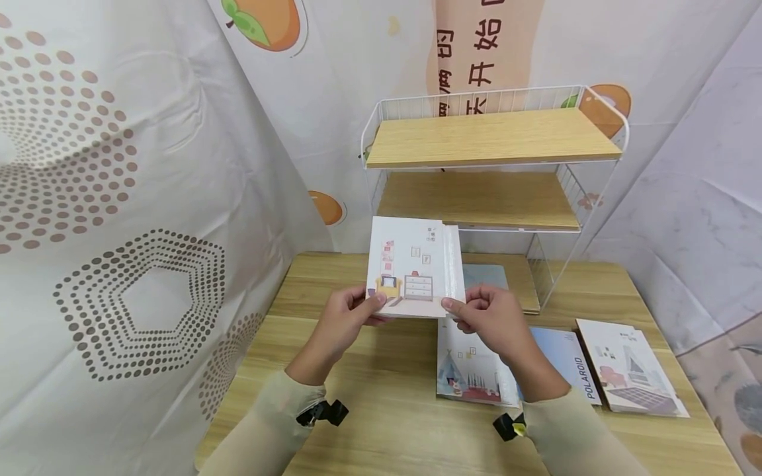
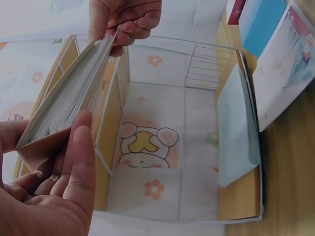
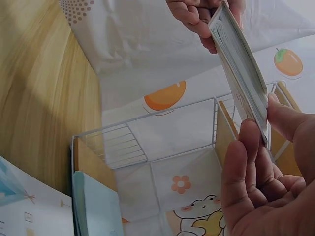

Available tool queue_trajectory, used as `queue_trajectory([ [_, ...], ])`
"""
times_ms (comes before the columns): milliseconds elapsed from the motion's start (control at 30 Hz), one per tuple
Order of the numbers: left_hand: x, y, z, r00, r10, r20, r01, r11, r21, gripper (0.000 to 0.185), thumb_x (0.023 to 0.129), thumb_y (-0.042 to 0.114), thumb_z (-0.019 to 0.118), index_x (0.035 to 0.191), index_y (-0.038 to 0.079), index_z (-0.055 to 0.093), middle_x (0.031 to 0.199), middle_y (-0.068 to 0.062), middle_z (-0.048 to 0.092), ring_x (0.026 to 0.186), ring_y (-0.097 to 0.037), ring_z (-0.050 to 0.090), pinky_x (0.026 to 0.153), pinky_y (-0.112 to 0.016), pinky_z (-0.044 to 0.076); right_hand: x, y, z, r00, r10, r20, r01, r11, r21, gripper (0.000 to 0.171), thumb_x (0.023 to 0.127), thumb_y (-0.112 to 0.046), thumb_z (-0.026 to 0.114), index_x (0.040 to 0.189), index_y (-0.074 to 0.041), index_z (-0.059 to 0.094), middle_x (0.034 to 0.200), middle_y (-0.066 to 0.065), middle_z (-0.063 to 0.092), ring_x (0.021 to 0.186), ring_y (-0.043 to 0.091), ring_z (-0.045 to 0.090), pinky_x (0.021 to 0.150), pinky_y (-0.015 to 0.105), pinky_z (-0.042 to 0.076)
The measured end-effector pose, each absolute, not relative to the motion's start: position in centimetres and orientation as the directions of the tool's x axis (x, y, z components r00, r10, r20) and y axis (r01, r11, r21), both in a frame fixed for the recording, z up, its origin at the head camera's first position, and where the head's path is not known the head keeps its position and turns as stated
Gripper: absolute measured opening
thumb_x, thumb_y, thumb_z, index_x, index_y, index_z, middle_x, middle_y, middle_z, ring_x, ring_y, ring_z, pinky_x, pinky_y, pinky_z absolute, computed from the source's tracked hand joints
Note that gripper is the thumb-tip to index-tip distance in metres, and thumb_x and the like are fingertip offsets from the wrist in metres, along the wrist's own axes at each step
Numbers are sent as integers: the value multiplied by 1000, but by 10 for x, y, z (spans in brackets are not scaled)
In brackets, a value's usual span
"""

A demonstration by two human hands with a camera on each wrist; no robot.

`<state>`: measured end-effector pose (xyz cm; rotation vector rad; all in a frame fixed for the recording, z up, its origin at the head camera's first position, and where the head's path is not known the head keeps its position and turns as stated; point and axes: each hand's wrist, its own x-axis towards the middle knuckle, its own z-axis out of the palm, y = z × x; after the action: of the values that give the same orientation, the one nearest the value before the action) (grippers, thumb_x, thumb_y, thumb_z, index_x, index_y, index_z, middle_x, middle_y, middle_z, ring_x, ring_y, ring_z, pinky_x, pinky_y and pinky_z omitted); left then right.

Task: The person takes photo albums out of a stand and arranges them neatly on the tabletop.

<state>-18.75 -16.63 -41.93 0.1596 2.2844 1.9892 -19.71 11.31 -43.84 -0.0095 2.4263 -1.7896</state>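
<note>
Both hands hold up a white notebook [image 1: 411, 258] with a cover drawing of a yellow armchair and a chest of drawers. The left hand [image 1: 351, 307] pinches its lower left corner, thumb on the cover and fingers behind. At the lower right corner, the right hand [image 1: 494, 320] pinches it the same way. Its page edges show from below in the left wrist view, slightly fanned between the covers. In the right wrist view, the right hand [image 3: 268, 189] has its thumb and fingers on opposite covers.
A white wire rack [image 1: 494, 162] with wooden shelves stands at the table's back. A light blue book [image 2: 236, 128] lies on its bottom shelf. Right of centre on the table lie a tent-picture notebook [image 1: 467, 367], a blue POLAROID book [image 1: 565, 360] and another white notebook [image 1: 634, 373].
</note>
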Motion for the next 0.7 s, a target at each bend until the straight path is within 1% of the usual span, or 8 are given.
queue_trajectory([
  [133, -183, -168, -430, -992, 124, -37, -19, 138, 990, 31, 103, 22, 66, 123, -2, 69, 103, -17, 74, 89, -29, 77, 79, -36, 65, -193, 110, -449, -991, -73, -111, 85, 291, -953, 56, 82, -51, 86, 102, -2, 68, 81, 11, 75, 69, 20, 71, 65, 31, 60],
  [267, -178, -171, -444, -995, 94, -45, -32, 138, 990, 32, 101, 22, 68, 121, -3, 70, 100, -16, 75, 85, -26, 76, 79, -38, 65, -188, 105, -460, -988, -58, -142, 119, 301, -946, 55, 80, -53, 86, 101, -5, 69, 81, 10, 75, 70, 21, 72, 62, 31, 60],
  [433, -172, -175, -463, -996, 51, -79, -71, 131, 989, 33, 101, 21, 69, 122, -4, 69, 99, -16, 74, 85, -28, 76, 79, -40, 65, -181, 97, -474, -986, -44, -163, 143, 292, -946, 54, 80, -50, 87, 100, -4, 70, 80, 12, 75, 68, 22, 71, 59, 30, 58],
  [567, -167, -177, -477, -995, 25, -93, -89, 119, 989, 33, 101, 20, 69, 122, -6, 69, 97, -16, 74, 85, -32, 76, 80, -43, 64, -177, 90, -487, -981, -24, -194, 178, 302, -936, 52, 79, -50, 88, 98, -5, 70, 77, 9, 74, 67, 21, 71, 57, 30, 56],
  [633, -164, -179, -483, -995, 13, -95, -93, 111, 989, 34, 100, 19, 70, 121, -7, 69, 97, -16, 74, 84, -29, 75, 80, -43, 64, -176, 86, -493, -979, -12, -205, 192, 309, -931, 52, 79, -50, 88, 97, -6, 69, 75, 6, 73, 66, 20, 70, 55, 30, 55],
  [700, -162, -180, -490, -995, 2, -103, -102, 104, 989, 33, 100, 19, 70, 121, -7, 69, 96, -16, 75, 82, -26, 75, 79, -40, 65, -174, 84, -500, -978, -9, -209, 196, 306, -932, 50, 79, -49, 88, 96, -6, 69, 73, 6, 73, 66, 21, 71, 54, 30, 53],
])
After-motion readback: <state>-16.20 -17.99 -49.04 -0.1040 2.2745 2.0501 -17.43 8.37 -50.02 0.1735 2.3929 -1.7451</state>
